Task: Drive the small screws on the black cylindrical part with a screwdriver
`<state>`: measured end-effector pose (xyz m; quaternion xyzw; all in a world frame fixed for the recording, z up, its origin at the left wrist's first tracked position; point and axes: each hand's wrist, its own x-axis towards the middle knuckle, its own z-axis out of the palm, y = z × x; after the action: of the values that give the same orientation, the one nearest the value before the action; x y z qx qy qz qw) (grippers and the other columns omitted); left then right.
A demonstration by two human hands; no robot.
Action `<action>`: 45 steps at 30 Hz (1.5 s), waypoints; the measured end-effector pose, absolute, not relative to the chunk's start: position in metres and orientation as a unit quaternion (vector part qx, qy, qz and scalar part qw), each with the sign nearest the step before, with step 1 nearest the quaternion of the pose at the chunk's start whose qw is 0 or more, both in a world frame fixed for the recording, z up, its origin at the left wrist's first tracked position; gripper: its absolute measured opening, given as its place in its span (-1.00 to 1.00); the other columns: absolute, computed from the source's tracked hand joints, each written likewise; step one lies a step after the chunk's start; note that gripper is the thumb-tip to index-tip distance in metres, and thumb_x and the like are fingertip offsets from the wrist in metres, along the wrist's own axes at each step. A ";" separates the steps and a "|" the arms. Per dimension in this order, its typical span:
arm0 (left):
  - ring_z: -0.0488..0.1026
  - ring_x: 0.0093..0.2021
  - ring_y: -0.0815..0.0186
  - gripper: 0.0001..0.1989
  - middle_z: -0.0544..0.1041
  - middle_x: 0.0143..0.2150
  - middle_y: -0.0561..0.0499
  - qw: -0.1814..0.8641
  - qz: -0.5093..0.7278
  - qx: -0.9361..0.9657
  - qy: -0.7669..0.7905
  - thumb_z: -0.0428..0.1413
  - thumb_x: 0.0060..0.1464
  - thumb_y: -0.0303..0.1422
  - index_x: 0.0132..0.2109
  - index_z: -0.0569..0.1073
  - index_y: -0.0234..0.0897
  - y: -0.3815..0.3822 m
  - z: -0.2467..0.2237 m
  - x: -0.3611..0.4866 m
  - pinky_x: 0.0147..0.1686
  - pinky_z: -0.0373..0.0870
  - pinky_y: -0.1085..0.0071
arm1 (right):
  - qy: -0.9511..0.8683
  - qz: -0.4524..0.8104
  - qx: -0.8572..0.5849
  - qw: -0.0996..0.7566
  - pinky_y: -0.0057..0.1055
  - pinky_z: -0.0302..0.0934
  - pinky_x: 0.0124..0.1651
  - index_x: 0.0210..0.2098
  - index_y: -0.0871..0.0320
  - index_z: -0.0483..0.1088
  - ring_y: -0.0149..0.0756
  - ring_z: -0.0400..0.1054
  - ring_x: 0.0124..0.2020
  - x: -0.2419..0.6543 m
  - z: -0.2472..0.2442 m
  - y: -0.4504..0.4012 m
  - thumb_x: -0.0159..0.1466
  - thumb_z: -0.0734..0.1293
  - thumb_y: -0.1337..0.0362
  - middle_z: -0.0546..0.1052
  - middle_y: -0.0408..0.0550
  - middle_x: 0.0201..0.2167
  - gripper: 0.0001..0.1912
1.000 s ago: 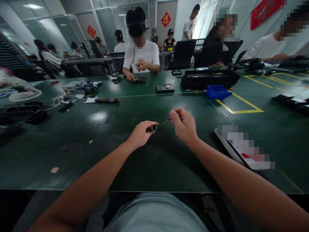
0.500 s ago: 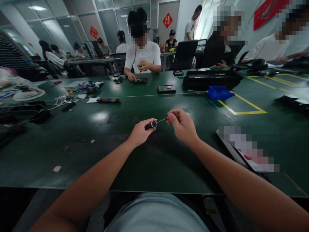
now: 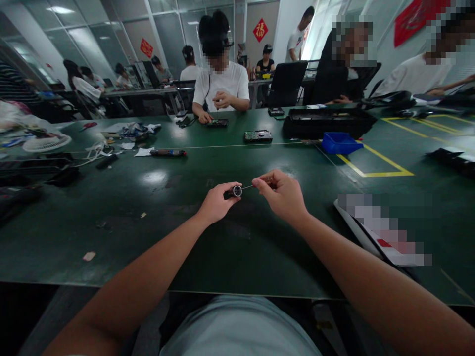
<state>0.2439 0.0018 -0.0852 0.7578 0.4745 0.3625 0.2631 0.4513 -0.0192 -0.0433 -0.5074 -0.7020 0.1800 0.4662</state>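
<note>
My left hand [image 3: 218, 203] is closed around a small dark cylinder with a silvery round rim [image 3: 237, 191], its end facing me; it looks like a flashlight. Between the thumb and fingers of my right hand [image 3: 284, 194] is a screwdriver with a thin metal shaft [image 3: 248, 187] and a reddish handle mostly hidden by the fingers. The shaft points left, with its tip at the cylinder's rim; whether it touches is too small to tell. Both hands are above the green table [image 3: 245, 267].
An opened hard drive [image 3: 258, 136] and a blue bin [image 3: 340, 143] lie beyond my hands, near a long black casing [image 3: 328, 123]. A dark pen-shaped tool [image 3: 168, 153] is at left, a pixelated packet [image 3: 384, 232] at right. Across the table a person [image 3: 221, 86] works on a device.
My right hand's fingertips have shifted slightly left, closer to the cylinder, and less of the screwdriver shows. My left hand keeps its hold. The whole view has shifted a little.
</note>
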 end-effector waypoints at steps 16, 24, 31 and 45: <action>0.48 0.10 0.18 -0.59 0.57 0.08 -0.02 0.266 0.376 0.753 0.471 0.26 0.08 -0.46 0.10 0.52 -0.16 0.005 -0.090 0.242 0.20 0.31 0.15 | -0.741 0.169 -0.473 0.446 -0.38 0.12 -0.41 -0.33 0.12 0.48 -0.35 0.33 -0.54 0.450 -0.043 -0.022 0.42 0.17 0.07 0.44 -0.17 -0.59 -0.63; 0.48 0.08 0.18 -0.58 0.57 0.07 -0.03 0.268 0.380 0.751 0.469 0.25 0.08 -0.46 0.10 0.52 -0.15 0.006 -0.092 0.241 0.21 0.29 0.13 | -0.735 0.177 -0.477 0.447 -0.37 0.15 -0.36 -0.07 0.16 0.44 -0.33 0.35 -0.48 0.451 -0.047 -0.018 0.36 0.16 0.28 0.52 -0.10 -0.43 -0.73; 0.47 0.10 0.18 -0.59 0.56 0.09 -0.02 0.268 0.369 0.754 0.471 0.25 0.08 -0.45 0.10 0.53 -0.14 0.004 -0.090 0.241 0.22 0.28 0.13 | -0.740 0.191 -0.478 0.434 -0.38 0.12 -0.37 -0.30 0.12 0.48 -0.32 0.35 -0.48 0.451 -0.043 -0.020 0.40 0.16 0.16 0.45 -0.14 -0.53 -0.69; 0.45 0.14 0.17 -0.57 0.54 0.13 -0.03 0.270 0.363 0.755 0.474 0.24 0.10 -0.43 0.14 0.50 -0.14 0.004 -0.088 0.242 0.25 0.25 0.12 | -0.643 0.301 -0.448 0.543 -0.31 0.25 -0.25 -0.22 0.09 0.38 -0.31 0.39 -0.37 0.447 -0.055 -0.016 0.30 0.30 0.19 0.50 -0.13 -0.40 -0.88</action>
<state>0.2420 0.0042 -0.0883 0.7554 0.4738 0.3632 0.2703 0.4468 -0.0155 -0.0553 -0.4484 -0.6431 0.3011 0.5428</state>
